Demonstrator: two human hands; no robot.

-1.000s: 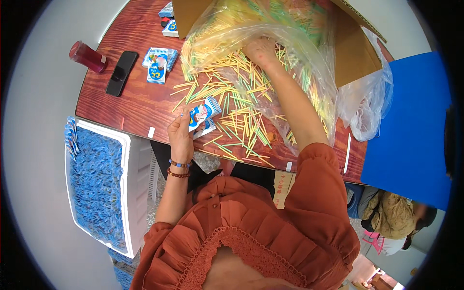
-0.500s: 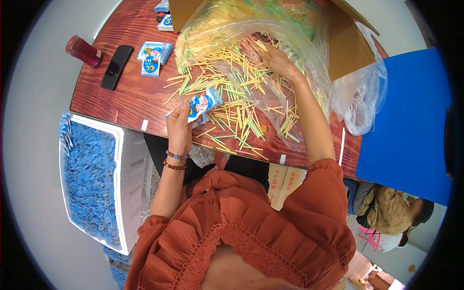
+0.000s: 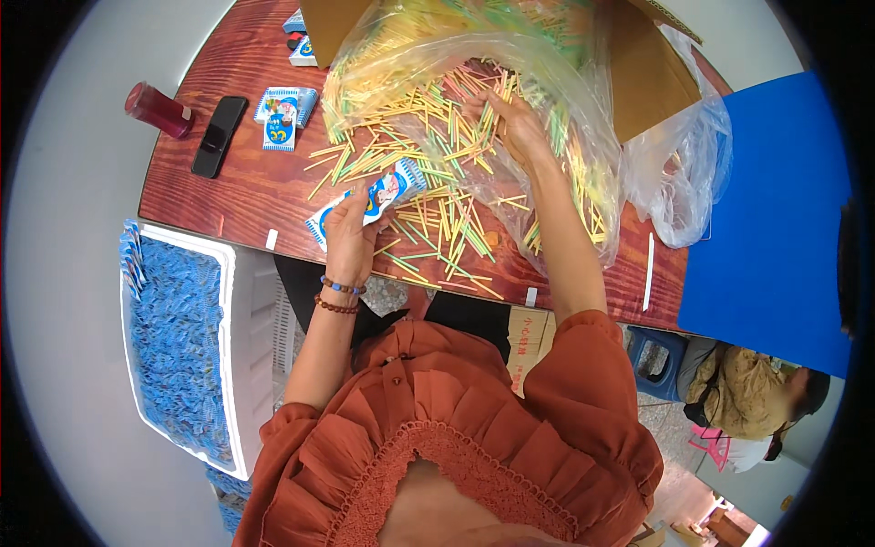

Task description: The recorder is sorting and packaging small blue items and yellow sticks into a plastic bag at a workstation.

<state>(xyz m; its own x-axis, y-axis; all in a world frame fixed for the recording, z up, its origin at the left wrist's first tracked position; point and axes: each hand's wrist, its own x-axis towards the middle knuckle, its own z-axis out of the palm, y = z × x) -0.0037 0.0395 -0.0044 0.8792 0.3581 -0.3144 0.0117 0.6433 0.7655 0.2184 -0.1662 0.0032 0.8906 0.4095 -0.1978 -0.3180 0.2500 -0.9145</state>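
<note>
My left hand (image 3: 348, 223) is closed on a blue-and-white printed packet (image 3: 390, 189), held slantwise over the near side of the table. The thumb lies across its front, and the fingers behind are hidden. Just right of it lies a loose heap of thin sticks (image 3: 447, 228) in yellow, green and pink. My right hand (image 3: 518, 128) is over the far part of the heap, at the mouth of a clear plastic bag (image 3: 592, 146). Its fingers are bent in and pressed together among thin sticks, though how many they hold is hard to make out.
A cardboard box (image 3: 652, 96) stands behind the bag. At left lie more packets (image 3: 281, 128), a black phone (image 3: 219, 137) and a red-filled bottle (image 3: 159, 109). A white foam box (image 3: 228, 346) full of blue packets stands lower left. Another person (image 3: 743, 392) is at right.
My right hand has drawn back slightly from the heap, its fingers now showing more. My left hand has turned a little, showing more of the packet's lower end. The view has shifted slightly.
</note>
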